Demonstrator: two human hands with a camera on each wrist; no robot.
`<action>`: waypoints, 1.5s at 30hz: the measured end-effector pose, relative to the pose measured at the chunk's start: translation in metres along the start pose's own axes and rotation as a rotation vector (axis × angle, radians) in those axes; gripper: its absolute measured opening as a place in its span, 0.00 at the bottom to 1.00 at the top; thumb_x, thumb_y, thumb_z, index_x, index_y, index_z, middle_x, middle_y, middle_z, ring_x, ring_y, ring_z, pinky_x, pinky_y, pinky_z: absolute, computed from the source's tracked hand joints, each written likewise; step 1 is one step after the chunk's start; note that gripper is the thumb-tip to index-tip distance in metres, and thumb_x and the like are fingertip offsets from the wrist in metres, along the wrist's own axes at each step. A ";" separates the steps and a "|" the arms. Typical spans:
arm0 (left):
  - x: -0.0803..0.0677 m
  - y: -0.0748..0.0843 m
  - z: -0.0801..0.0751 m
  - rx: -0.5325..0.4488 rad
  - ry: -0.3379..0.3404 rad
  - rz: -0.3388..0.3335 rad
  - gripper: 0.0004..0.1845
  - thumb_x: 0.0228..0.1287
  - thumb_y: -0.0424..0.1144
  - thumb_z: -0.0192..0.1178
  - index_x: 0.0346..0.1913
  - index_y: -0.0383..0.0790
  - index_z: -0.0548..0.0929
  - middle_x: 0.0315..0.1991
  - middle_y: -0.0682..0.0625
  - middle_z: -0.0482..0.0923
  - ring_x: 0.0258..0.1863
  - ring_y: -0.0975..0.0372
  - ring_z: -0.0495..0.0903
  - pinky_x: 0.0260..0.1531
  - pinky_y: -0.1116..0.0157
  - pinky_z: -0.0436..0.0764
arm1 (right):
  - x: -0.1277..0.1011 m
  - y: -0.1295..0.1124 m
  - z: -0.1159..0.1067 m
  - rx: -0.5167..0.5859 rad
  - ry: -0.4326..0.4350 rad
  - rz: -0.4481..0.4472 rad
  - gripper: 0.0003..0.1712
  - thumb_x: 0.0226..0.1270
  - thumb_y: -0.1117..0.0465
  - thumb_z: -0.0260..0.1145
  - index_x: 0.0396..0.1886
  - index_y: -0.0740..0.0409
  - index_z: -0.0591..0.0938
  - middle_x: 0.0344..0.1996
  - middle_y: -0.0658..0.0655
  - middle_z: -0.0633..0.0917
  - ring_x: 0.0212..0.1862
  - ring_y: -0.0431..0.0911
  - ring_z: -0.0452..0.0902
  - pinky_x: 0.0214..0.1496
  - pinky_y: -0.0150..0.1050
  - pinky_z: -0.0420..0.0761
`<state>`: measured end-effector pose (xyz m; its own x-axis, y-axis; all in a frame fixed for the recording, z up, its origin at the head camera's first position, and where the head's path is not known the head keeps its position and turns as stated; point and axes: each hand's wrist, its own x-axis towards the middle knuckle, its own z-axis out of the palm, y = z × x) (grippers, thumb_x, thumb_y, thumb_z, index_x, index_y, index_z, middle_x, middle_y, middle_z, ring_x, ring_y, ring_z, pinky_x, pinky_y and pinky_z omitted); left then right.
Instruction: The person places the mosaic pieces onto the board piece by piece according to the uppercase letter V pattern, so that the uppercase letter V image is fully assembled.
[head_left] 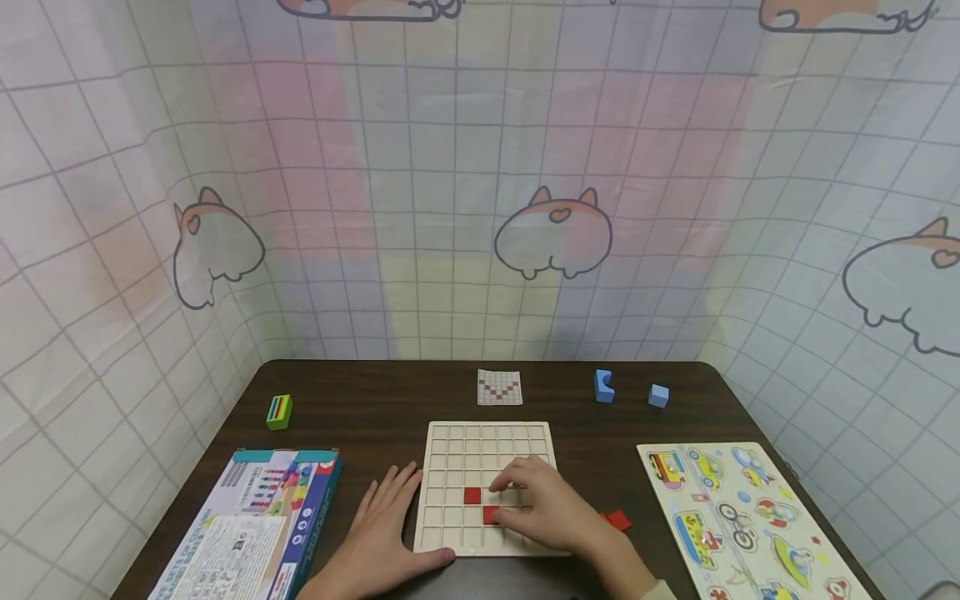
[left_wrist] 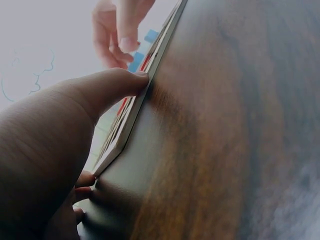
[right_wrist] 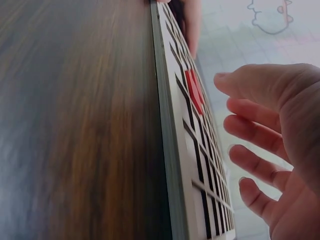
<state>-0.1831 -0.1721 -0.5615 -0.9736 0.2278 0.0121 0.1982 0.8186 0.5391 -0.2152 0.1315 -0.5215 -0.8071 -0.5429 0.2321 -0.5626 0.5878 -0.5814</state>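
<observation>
A cream grid board point(head_left: 442, 533) lies in the middle of the table, with red square tiles point(head_left: 472, 496) in two of its cells. My left hand point(head_left: 382, 525) is spread along the board's left side, its thumb touching the near edge. In the left wrist view that thumb point(left_wrist: 115, 87) presses on the rim. Over the board's right half is my right hand point(head_left: 540, 508), fingers loosely bent and apart. From the right wrist, the fingers point(right_wrist: 255, 122) show nothing between them, above the grid. Beside the right forearm lie more red tiles point(head_left: 617, 520), partly hidden by it.
Behind the board lies a small card point(head_left: 498, 387) with a red V pattern on a grid. Blue blocks point(head_left: 603, 387) stand at the back right, a green striped block point(head_left: 279, 412) at the back left. A box point(head_left: 247, 525) flanks the left, a picture puzzle board point(head_left: 742, 508) the right.
</observation>
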 end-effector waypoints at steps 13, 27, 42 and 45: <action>0.000 0.002 0.000 -0.011 -0.025 -0.026 0.73 0.46 0.88 0.70 0.90 0.50 0.61 0.91 0.48 0.56 0.92 0.42 0.47 0.87 0.28 0.45 | -0.025 0.014 -0.020 -0.017 -0.003 0.092 0.16 0.68 0.51 0.83 0.52 0.42 0.91 0.54 0.37 0.88 0.57 0.39 0.75 0.61 0.44 0.80; 0.001 0.000 0.001 -0.015 -0.011 -0.026 0.73 0.45 0.88 0.70 0.89 0.50 0.62 0.91 0.48 0.57 0.92 0.43 0.48 0.87 0.29 0.45 | -0.054 0.040 -0.046 -0.063 0.009 0.170 0.19 0.68 0.45 0.83 0.56 0.36 0.90 0.55 0.32 0.86 0.58 0.36 0.72 0.65 0.47 0.82; -0.001 0.005 -0.003 -0.025 -0.020 -0.031 0.73 0.46 0.87 0.72 0.90 0.49 0.61 0.91 0.48 0.56 0.92 0.43 0.47 0.87 0.31 0.45 | -0.080 0.059 -0.062 -0.078 -0.016 0.232 0.19 0.65 0.40 0.84 0.52 0.32 0.89 0.53 0.34 0.86 0.55 0.37 0.70 0.60 0.41 0.82; -0.001 0.005 -0.003 -0.024 -0.025 -0.037 0.73 0.46 0.87 0.72 0.90 0.49 0.61 0.91 0.48 0.56 0.92 0.43 0.48 0.87 0.30 0.45 | -0.082 0.061 -0.064 -0.078 -0.024 0.226 0.19 0.64 0.39 0.85 0.51 0.33 0.90 0.53 0.35 0.86 0.54 0.36 0.70 0.57 0.38 0.81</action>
<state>-0.1816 -0.1694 -0.5564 -0.9771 0.2108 -0.0295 0.1588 0.8140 0.5587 -0.1946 0.2508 -0.5262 -0.9102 -0.4056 0.0843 -0.3811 0.7399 -0.5545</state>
